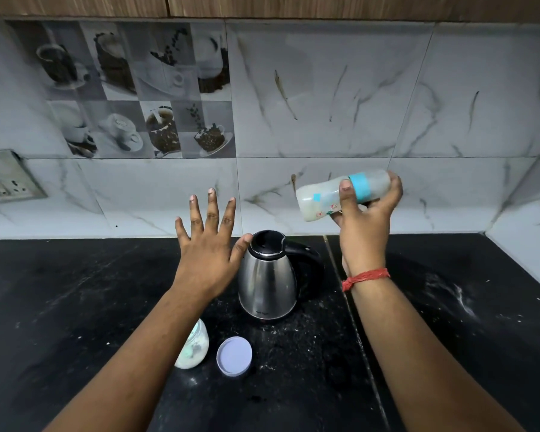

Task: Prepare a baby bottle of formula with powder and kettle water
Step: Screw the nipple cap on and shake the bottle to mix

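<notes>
Right hand (367, 213): raised above the worktop (75, 307), forearm rising from lower right, a red thread band (366, 278) around the wrist. The grip is wrapped around a baby bottle (340, 194), thumb across the front, fingers behind. Bottle lies nearly horizontal in the air, base toward the left, capped end toward the right against the palm side. A blue ring (359, 190) circles it near the cap. Whitish liquid shows inside the clear body. Bottle is in front of the tiled wall, above and right of the kettle (268, 282), not touching it.

Left hand (208, 244): held flat, palm down, all five fingers spread wide, holding nothing. Thumb tip is just beside the kettle lid rim; contact cannot be told. Forearm crosses over a jar (197, 347) and hides part of it.

Count:
- 1 baby bottle, in the right hand.
- 1 steel kettle, black lid and handle, upright on the worktop, lid down.
- 1 clear jar holding white powder, open, on the worktop near the kettle.
- 1 pale round lid (234, 356) lying just beside the jar, right of it.
- 2 hands.

White powder specks are scattered over the black worktop.
</notes>
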`<action>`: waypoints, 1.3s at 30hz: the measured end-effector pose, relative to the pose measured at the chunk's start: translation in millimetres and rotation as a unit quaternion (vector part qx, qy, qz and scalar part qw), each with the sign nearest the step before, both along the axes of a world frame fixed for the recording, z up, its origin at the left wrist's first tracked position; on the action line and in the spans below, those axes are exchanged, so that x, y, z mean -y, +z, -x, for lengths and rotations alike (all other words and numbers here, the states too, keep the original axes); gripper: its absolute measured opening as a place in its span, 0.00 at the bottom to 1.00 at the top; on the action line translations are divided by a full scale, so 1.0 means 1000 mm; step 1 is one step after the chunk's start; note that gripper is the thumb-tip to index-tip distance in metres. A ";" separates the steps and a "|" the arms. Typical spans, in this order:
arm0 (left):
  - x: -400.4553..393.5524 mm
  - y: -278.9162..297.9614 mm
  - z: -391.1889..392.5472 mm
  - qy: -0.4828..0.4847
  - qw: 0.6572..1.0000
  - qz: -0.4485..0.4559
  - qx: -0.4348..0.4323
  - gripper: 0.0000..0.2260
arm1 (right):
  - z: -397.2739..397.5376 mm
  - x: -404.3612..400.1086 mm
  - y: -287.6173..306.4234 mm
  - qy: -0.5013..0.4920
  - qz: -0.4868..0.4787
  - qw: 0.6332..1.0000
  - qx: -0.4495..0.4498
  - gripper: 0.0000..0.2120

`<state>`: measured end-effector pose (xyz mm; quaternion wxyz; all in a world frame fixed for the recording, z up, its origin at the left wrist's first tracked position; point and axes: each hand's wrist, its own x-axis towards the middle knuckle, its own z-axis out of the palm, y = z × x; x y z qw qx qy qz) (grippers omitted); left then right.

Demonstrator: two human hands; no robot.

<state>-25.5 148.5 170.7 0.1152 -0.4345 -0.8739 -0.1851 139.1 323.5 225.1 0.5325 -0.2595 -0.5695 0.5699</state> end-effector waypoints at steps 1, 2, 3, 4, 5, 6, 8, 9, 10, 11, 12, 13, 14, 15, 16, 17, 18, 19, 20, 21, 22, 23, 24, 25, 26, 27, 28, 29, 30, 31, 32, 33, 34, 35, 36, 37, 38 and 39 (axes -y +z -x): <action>0.000 -0.001 0.000 -0.002 1.000 0.004 -0.004 0.37 | 0.001 0.001 0.000 0.020 -0.006 0.999 0.028 0.33; 0.000 -0.001 0.000 -0.004 1.000 0.006 -0.004 0.37 | 0.002 0.001 -0.002 0.062 -0.028 0.994 0.084 0.33; 0.000 -0.001 0.000 -0.005 1.000 0.002 -0.002 0.37 | 0.002 0.001 -0.003 0.096 -0.047 0.986 0.130 0.34; 0.000 -0.001 0.001 -0.005 1.000 -0.002 0.002 0.38 | 0.002 0.000 -0.004 0.098 -0.048 0.985 0.135 0.33; -0.001 -0.001 0.001 -0.005 1.000 -0.004 0.006 0.38 | 0.001 0.001 -0.002 0.074 -0.031 0.992 0.095 0.32; -0.002 -0.001 0.000 -0.004 1.000 -0.003 0.008 0.37 | -0.001 -0.001 -0.001 0.035 -0.010 0.999 0.039 0.32; -0.003 -0.001 0.000 -0.004 1.000 0.005 0.000 0.36 | -0.001 -0.005 -0.001 0.011 -0.005 1.000 0.014 0.32; -0.003 0.000 0.000 -0.007 1.000 0.008 -0.004 0.35 | 0.000 -0.003 -0.001 0.046 -0.024 0.997 0.062 0.32; -0.003 0.000 0.000 -0.008 1.000 0.008 -0.006 0.35 | 0.002 -0.001 -0.003 0.088 -0.056 0.986 0.129 0.33; -0.004 0.000 0.001 -0.008 1.000 0.005 -0.004 0.36 | 0.002 0.000 -0.005 0.096 -0.069 0.979 0.164 0.33; -0.004 0.001 0.002 -0.008 1.000 0.001 0.000 0.36 | 0.001 0.000 -0.005 0.079 -0.063 0.982 0.157 0.33; -0.004 0.001 0.002 -0.007 1.000 -0.003 0.005 0.37 | -0.001 0.000 -0.003 0.043 -0.035 0.993 0.100 0.32; -0.004 0.001 0.002 -0.006 1.000 -0.005 0.008 0.37 | -0.001 -0.002 -0.004 0.013 -0.012 0.999 0.040 0.31; -0.003 0.001 0.002 -0.006 1.000 -0.004 0.007 0.37 | -0.002 -0.007 -0.006 -0.002 -0.011 1.000 0.021 0.30; -0.002 0.001 0.001 -0.007 1.000 -0.001 0.003 0.37 | -0.002 -0.005 -0.003 0.008 -0.022 0.999 0.041 0.31; -0.002 0.000 0.001 -0.008 1.000 0.002 0.000 0.37 | -0.001 -0.004 -0.005 0.053 -0.056 0.991 0.110 0.31; -0.002 0.000 0.001 -0.008 1.000 0.004 0.000 0.37 | -0.001 -0.003 -0.008 0.102 -0.086 0.976 0.174 0.32; -0.002 0.000 0.001 -0.007 1.000 0.003 0.002 0.37 | 0.000 -0.001 -0.010 0.104 -0.082 0.973 0.191 0.32; -0.002 0.000 0.002 -0.006 1.000 0.001 0.005 0.37 | 0.000 0.000 -0.009 0.089 -0.075 0.978 0.173 0.31; -0.003 0.000 0.002 -0.006 1.000 -0.001 0.008 0.37 | -0.001 0.001 -0.006 0.051 -0.040 0.992 0.104 0.31; -0.003 0.000 0.002 -0.007 1.000 0.000 0.008 0.37 | -0.001 -0.002 -0.007 0.021 -0.012 0.999 0.039 0.30; -0.003 0.000 0.001 -0.008 1.000 0.003 0.004 0.37 | -0.001 -0.006 -0.007 0.008 -0.004 1.000 0.010 0.30; -0.003 -0.001 0.000 -0.011 1.000 0.006 -0.001 0.37 | 0.001 -0.004 -0.005 0.021 -0.003 1.000 0.018 0.30; -0.002 -0.001 0.001 -0.013 1.000 0.007 -0.005 0.37 | 0.002 -0.003 -0.006 0.061 -0.027 0.995 0.078 0.31; -0.002 -0.001 0.001 -0.014 1.000 0.004 -0.006 0.36 | 0.003 -0.001 -0.007 0.100 -0.053 0.985 0.134 0.32; -0.002 0.000 0.003 -0.013 1.000 0.000 -0.004 0.36 | 0.003 0.000 -0.007 0.096 -0.056 0.982 0.152 0.32; -0.003 0.000 0.004 -0.012 1.000 -0.004 0.000 0.36 | 0.002 0.000 -0.005 0.073 -0.043 0.989 0.122 0.32; -0.003 0.000 0.004 -0.010 1.000 -0.005 0.002 0.36 | 0.001 0.000 -0.002 0.034 -0.013 0.998 0.057 0.31; -0.003 0.000 0.004 -0.009 1.000 -0.004 0.001 0.36 | 0.000 -0.007 -0.004 0.006 0.002 1.000 0.009 0.30; -0.003 0.000 0.003 -0.009 1.000 -0.001 -0.001 0.36 | 0.000 -0.008 -0.002 0.002 -0.001 1.000 0.002 0.30; -0.002 0.000 0.003 -0.010 1.000 0.002 -0.004 0.36 | 0.001 -0.006 -0.001 0.031 -0.018 0.999 0.041 0.30; -0.002 0.000 0.003 -0.010 1.000 0.001 -0.005 0.36 | 0.002 -0.004 -0.003 0.080 -0.058 0.988 0.120 0.31; -0.002 0.000 0.004 -0.010 1.000 -0.001 -0.003 0.36 | 0.003 -0.003 -0.005 0.107 -0.077 0.977 0.169 0.32; -0.002 0.000 0.004 -0.008 1.000 -0.003 0.001 0.36 | 0.003 -0.001 -0.006 0.098 -0.072 0.977 0.175 0.32; -0.003 0.000 0.005 -0.007 1.000 -0.005 0.006 0.36 | 0.002 0.000 -0.005 0.069 -0.053 0.987 0.133 0.31; -0.003 0.000 0.005 -0.005 1.000 -0.006 0.009 0.36 | 0.002 -0.001 -0.005 0.039 -0.024 0.996 0.071 0.30; -0.003 0.000 0.004 -0.004 1.000 -0.003 0.007 0.36 | 0.002 -0.006 -0.008 0.025 -0.012 0.999 0.038 0.29; -0.003 0.000 0.003 -0.005 1.000 0.002 0.002 0.37 | 0.003 -0.006 -0.008 0.033 -0.016 0.998 0.047 0.29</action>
